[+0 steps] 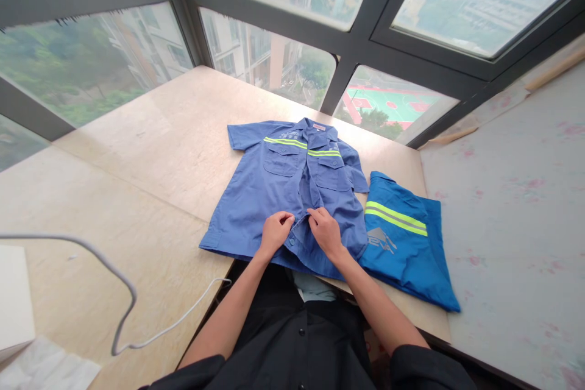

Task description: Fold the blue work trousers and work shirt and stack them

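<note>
A blue short-sleeved work shirt [247,195] with yellow-green reflective stripes and two chest pockets lies front up, collar toward the window. Its front gapes along the middle, and one button shows fastened or lying near the hem. My left hand [276,231] pinches the front edge of the shirt just above that button. Across the gap, my right hand [325,230] grips the other front edge between thumb and fingers. Both hands are close together, with the cloth bunched slightly between them.
Right of the shirt lies a folded brighter blue garment [402,256] with reflective stripes. A grey-white cable [123,317] curves over the pale ledge [114,195] at left, near a white box [13,298] and crumpled tissue [50,368]. Windows and a papered wall [507,225] border the ledge.
</note>
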